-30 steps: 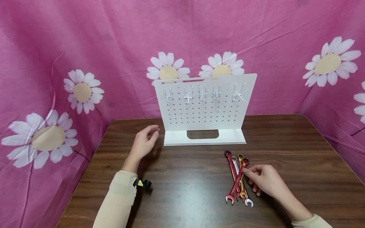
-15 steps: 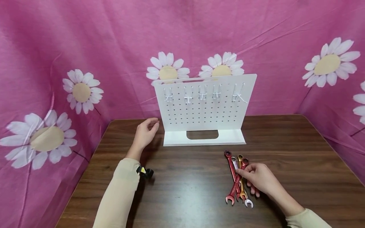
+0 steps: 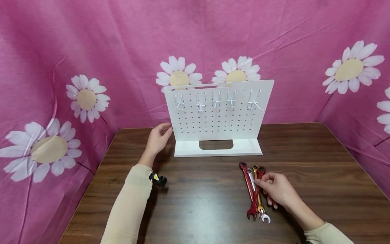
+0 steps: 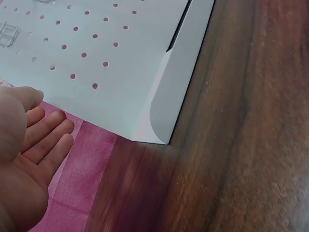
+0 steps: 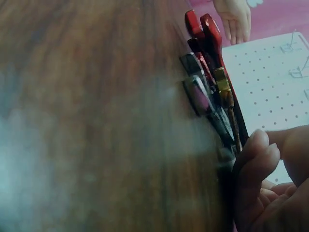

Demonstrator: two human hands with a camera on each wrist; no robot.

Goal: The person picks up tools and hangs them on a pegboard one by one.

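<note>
On the table a small pile of combination wrenches lies in front of the right hand (image 3: 278, 187). Thumb and index finger pinch the top red wrench (image 3: 255, 200) near its ring end. Beneath and beside it are another red wrench (image 3: 246, 177), a gold wrench (image 3: 260, 204) and a silver wrench (image 3: 251, 177), partly overlapped. In the right wrist view their open ends, one of them gold (image 5: 222, 82), fan out beyond the fingers. Fingers loosely extended, the left hand (image 3: 157, 139) is at the left edge of the white pegboard (image 3: 213, 118); its palm (image 4: 24, 183) shows in the left wrist view.
Several wire hooks (image 3: 216, 101) hang in a row along the pegboard's upper part. The board's base (image 3: 186, 149) stands on the brown wooden table (image 3: 195, 196). A pink curtain (image 3: 128, 51) with daisies surrounds the back and sides.
The left hand has moved forward and right to the pegboard's edge. The right hand has shifted slightly left, and the top red wrench's open end has swung right over the pile.
</note>
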